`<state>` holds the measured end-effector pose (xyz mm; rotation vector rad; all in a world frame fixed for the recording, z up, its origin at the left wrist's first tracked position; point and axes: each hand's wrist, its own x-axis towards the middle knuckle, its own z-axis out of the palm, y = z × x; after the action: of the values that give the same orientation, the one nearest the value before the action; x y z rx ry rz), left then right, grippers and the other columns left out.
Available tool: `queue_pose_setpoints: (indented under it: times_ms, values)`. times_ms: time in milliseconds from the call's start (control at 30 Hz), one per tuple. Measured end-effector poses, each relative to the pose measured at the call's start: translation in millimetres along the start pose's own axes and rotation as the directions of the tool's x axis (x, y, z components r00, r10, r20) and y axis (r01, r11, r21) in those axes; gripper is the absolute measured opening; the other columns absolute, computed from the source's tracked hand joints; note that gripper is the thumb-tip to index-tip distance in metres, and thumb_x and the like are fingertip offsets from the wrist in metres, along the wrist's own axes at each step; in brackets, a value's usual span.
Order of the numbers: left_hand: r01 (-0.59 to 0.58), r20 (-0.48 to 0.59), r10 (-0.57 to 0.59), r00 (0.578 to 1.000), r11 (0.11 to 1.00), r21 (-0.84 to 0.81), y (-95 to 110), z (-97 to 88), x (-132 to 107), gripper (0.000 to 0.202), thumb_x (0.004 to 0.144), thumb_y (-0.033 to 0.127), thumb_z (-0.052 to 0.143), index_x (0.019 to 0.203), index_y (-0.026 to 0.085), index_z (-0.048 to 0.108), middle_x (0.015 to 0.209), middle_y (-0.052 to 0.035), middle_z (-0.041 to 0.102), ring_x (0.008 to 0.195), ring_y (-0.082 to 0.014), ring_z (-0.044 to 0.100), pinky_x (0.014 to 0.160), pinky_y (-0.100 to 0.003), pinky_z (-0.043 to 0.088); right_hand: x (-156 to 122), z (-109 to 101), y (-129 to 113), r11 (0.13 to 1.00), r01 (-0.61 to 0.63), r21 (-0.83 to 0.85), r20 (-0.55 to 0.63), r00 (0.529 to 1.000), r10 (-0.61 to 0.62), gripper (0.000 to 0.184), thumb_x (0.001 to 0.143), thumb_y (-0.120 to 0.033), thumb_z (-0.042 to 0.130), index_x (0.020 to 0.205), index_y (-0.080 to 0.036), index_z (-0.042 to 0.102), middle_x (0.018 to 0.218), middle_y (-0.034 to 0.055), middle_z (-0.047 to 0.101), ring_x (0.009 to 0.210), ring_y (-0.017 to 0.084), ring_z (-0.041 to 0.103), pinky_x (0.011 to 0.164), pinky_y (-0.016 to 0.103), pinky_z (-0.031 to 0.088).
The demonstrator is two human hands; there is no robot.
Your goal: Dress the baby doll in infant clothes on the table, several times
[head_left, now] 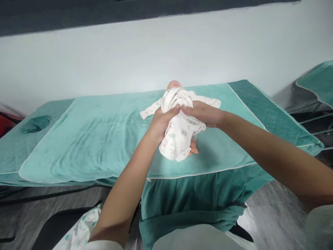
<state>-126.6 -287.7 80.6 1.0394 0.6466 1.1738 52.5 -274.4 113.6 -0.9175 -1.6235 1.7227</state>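
Observation:
A baby doll (173,84) lies on its back on the green-covered bed, its head toward the wall. White printed baby clothes (179,133) cover its body, bunched up around the neck and chest, with both sleeves spread out to the sides. My left hand (162,121) grips the bunched cloth from the left, thumb on top. From the right, my right hand (204,113) holds the same cloth, its thumb nearly meeting the left one. The doll's feet (194,148) show below the hem. Most of its torso is hidden by the cloth and my hands.
The bed's teal cover (99,139) stretches to both sides against a white wall (145,55). A dark hole (36,124) shows at its left end. Patterned white cloth (83,225) lies on a black chair at lower left. Another green-covered piece (317,83) stands at right.

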Motion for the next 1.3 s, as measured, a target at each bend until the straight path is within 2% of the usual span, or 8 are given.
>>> queue_pose_setpoints:
  times_ms: [133, 433, 567, 667, 833, 1000, 1133, 1300]
  values:
    - [0.034, 0.013, -0.034, 0.999, 0.999, 0.024, -6.2, -0.4, 0.1, 0.058, 0.075, 0.047, 0.085, 0.12, 0.015, 0.069, 0.107, -0.0103, 0.079, 0.107, -0.031, 0.075, 0.099, -0.043, 0.058, -2.6, -8.1, 4.4, 0.992, -0.043, -0.122, 0.108, 0.992, 0.057, 0.04, 0.073, -0.045, 0.088, 0.097, -0.016, 0.075, 0.092, 0.0083, 0.078, 0.082, 0.023, 0.075, 0.072, 0.033, 0.061]
    - [0.181, 0.099, -0.196, 0.976, 0.973, 0.142, -14.2, -14.7, -0.1, 0.062, 0.064, 0.044, 0.092, 0.115, 0.013, 0.073, 0.103, -0.0127, 0.08, 0.097, -0.0312, 0.076, 0.09, -0.042, 0.059, 3.4, -9.4, 13.2, 0.963, 0.197, 0.184, -0.215, 0.964, -0.156, 0.048, 0.085, -0.063, 0.072, 0.106, -0.02, 0.073, 0.098, 0.0077, 0.078, 0.099, 0.027, 0.073, 0.086, 0.038, 0.061]
    - [0.059, -0.01, -0.059, 0.998, 0.998, 0.021, -18.5, -7.1, 1.7, 0.061, 0.071, 0.045, 0.087, 0.122, 0.015, 0.069, 0.108, -0.0106, 0.079, 0.101, -0.0282, 0.076, 0.095, -0.041, 0.058, -3.3, -8.8, 16.9, 0.999, 0.032, 0.0, -0.177, 0.984, -0.031, 0.045, 0.079, -0.058, 0.08, 0.1, -0.019, 0.076, 0.094, 0.0062, 0.078, 0.088, 0.023, 0.073, 0.076, 0.032, 0.061]
    - [0.062, -0.066, -0.063, 0.996, 0.998, -0.024, -26.1, -6.4, 3.8, 0.062, 0.073, 0.044, 0.085, 0.125, 0.016, 0.068, 0.108, -0.0101, 0.079, 0.101, -0.0274, 0.076, 0.096, -0.041, 0.058, -9.0, -11.8, 17.3, 0.968, -0.148, -0.202, -0.068, 0.988, 0.137, 0.038, 0.067, -0.043, 0.093, 0.092, -0.018, 0.079, 0.09, 0.007, 0.079, 0.081, 0.023, 0.073, 0.069, 0.031, 0.059]
    - [0.269, -0.06, -0.27, 0.961, 0.963, -0.027, -47.3, -11.7, 0.4, 0.055, 0.075, 0.04, 0.084, 0.121, 0.012, 0.071, 0.108, -0.0133, 0.079, 0.1, -0.0278, 0.076, 0.096, -0.042, 0.058, -14.5, -20.3, 31.7, 0.991, -0.133, 0.035, -0.205, 0.969, 0.137, 0.038, 0.075, -0.045, 0.087, 0.1, -0.016, 0.078, 0.107, 0.0111, 0.079, 0.09, 0.024, 0.074, 0.073, 0.032, 0.06]
    - [0.425, -0.053, -0.423, 0.904, 0.882, 0.203, -71.3, -14.0, -18.5, 0.049, 0.075, 0.039, 0.083, 0.116, 0.014, 0.074, 0.111, -0.0126, 0.079, 0.103, -0.0286, 0.074, 0.098, -0.043, 0.056, -36.6, -19.5, 85.9, 0.954, -0.266, 0.138, -0.269, 0.917, 0.294, 0.04, 0.072, -0.046, 0.088, 0.098, -0.017, 0.078, 0.105, 0.0109, 0.08, 0.091, 0.025, 0.074, 0.078, 0.035, 0.059]
    - [0.282, 0.012, -0.331, 0.943, 0.819, 0.499, -84.4, -11.4, -40.6, 0.043, 0.084, 0.039, 0.073, 0.122, 0.017, 0.072, 0.127, -0.0089, 0.075, 0.117, -0.0282, 0.069, 0.104, -0.041, 0.052, -65.0, -6.4, 130.9, 0.942, -0.315, 0.113, -0.312, 0.889, 0.335, 0.044, 0.072, -0.051, 0.085, 0.099, -0.017, 0.078, 0.095, 0.0081, 0.08, 0.087, 0.028, 0.073, 0.081, 0.04, 0.057]
    - [0.217, -0.093, -0.251, 0.964, 0.531, 0.819, -93.7, -2.6, -64.3, 0.029, 0.092, 0.038, 0.061, 0.11, 0.017, 0.07, 0.115, -0.0104, 0.076, 0.108, -0.0293, 0.07, 0.094, -0.04, 0.053, -86.5, 7.6, 165.6, 0.944, -0.272, -0.186, -0.404, 0.897, 0.179, 0.037, 0.081, -0.051, 0.074, 0.101, -0.02, 0.076, 0.098, 0.0056, 0.079, 0.092, 0.031, 0.071, 0.083, 0.041, 0.054]
